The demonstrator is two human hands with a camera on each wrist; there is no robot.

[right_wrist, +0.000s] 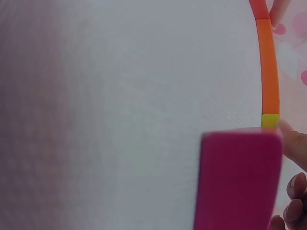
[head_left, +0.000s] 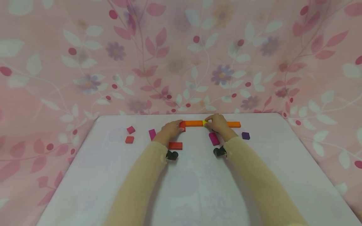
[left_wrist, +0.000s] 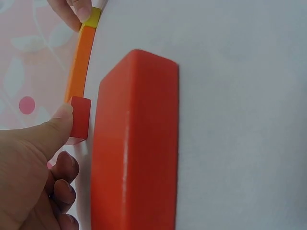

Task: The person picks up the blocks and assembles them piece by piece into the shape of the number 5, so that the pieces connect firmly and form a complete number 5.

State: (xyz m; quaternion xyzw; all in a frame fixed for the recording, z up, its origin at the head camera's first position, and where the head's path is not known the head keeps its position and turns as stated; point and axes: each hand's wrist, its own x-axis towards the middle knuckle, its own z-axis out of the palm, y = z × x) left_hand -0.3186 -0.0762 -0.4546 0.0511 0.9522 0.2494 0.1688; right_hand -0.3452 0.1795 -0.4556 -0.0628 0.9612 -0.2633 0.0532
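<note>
Near the table's far edge, an orange block (head_left: 194, 123) lies lengthwise between a small red block (head_left: 183, 126) and a small yellow block (head_left: 205, 123). My left hand (head_left: 171, 129) pinches the red block at the orange block's left end; the left wrist view shows the thumb against this red block (left_wrist: 81, 117). From the right, my right hand (head_left: 217, 122) pinches the yellow block, which touches the orange one in the right wrist view. A longer red block (head_left: 175, 146) lies below my left hand. Close to my right wrist is a magenta block (head_left: 214, 139).
Another orange block (head_left: 234, 124) lies right of my right hand, with a dark purple block (head_left: 245, 136) nearby. Two small reddish blocks (head_left: 129, 139) and a partly hidden magenta block (head_left: 152, 134) are at left. Floral cloth (head_left: 175, 66) rises behind the white table (head_left: 192, 188).
</note>
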